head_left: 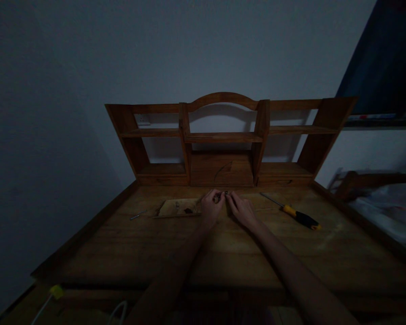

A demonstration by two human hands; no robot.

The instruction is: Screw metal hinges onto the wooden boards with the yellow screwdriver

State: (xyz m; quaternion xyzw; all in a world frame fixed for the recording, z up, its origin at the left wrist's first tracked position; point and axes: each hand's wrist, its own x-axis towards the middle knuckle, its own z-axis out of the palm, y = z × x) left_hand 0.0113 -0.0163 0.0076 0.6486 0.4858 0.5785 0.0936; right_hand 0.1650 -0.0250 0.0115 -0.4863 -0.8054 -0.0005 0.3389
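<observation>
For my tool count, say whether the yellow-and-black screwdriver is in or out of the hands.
Out: the screwdriver lies on the brown wooden desktop, apart from the left hand and right hand.

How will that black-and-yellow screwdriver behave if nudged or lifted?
The screwdriver looks stiff, given its straight, thin shaft. It is probably handle-heavy, since the handle is much thicker than the shaft. Nudged, it might roll or pivot slightly on the flat tabletop.
</observation>
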